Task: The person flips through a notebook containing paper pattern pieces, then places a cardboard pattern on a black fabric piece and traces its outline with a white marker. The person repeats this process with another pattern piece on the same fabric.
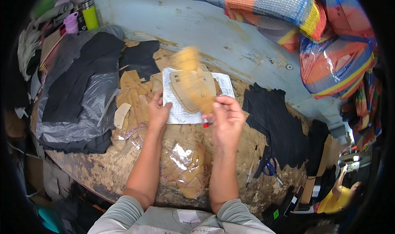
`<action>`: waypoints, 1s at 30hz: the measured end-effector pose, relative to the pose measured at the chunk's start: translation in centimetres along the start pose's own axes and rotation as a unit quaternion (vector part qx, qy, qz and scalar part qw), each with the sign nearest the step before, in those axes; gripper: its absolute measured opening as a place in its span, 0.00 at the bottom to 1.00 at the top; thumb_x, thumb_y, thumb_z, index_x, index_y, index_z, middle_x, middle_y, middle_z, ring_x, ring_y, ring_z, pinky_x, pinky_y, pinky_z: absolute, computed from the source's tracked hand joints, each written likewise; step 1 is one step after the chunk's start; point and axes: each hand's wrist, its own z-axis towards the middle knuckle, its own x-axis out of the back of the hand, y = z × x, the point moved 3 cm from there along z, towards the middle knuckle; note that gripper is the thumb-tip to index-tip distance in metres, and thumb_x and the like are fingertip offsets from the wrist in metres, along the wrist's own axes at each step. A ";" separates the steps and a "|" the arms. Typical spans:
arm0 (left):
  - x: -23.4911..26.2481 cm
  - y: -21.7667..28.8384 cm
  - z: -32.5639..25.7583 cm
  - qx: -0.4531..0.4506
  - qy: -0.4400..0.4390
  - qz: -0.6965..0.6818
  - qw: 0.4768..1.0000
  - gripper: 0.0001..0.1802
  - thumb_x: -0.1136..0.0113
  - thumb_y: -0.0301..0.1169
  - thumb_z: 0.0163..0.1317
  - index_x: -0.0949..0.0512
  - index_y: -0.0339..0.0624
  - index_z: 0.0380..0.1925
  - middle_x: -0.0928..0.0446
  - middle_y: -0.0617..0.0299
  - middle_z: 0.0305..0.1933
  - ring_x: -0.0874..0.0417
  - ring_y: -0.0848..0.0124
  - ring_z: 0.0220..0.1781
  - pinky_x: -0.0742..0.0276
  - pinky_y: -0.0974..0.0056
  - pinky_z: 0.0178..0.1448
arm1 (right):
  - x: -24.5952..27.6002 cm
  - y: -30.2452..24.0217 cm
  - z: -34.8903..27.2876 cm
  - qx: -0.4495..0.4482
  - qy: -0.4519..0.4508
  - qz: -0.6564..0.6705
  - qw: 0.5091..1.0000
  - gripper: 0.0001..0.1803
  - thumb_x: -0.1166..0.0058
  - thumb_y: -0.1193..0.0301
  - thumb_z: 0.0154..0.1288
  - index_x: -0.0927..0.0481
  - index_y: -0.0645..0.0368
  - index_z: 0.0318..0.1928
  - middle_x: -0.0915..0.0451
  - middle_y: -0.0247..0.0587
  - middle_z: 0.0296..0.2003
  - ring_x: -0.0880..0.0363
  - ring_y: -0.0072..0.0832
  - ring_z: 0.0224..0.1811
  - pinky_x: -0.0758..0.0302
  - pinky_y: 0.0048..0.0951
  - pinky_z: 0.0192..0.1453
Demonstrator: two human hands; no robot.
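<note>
My right hand (227, 114) pinches the lower end of a tan, curved template piece (189, 79), which is raised over an open notebook (185, 118) and smeared by motion. At the notebook's left edge is my left hand (158, 109), its thumb on the page and its other fingers partly hidden at the side. A wider beige template (175, 88) with a dark outline and small marks lies on the lined pages, partly behind the raised piece. Something small and red (206, 125) shows just below my right fingers.
Tan patterns (181, 168), some under shiny plastic, lie on the worn wooden table (94, 170). Black material (271, 119), scissors (270, 167) and a pen (250, 172) are on the right. Plastic-covered black pieces (78, 82) cover the left. Striped woven bags (337, 65) hang at upper right.
</note>
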 end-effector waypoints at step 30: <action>0.5 1.5 -0.5 0.047 0.018 0.146 0.988 0.13 0.38 0.28 0.58 0.21 0.24 0.36 0.20 0.56 0.29 0.24 0.77 0.26 0.29 0.73 0.30 | 0.0 6.0 -1.6 0.223 0.114 -0.319 0.914 0.20 0.37 0.76 0.49 0.24 0.66 0.44 0.28 0.49 0.42 0.26 0.42 0.45 0.27 0.34 0.48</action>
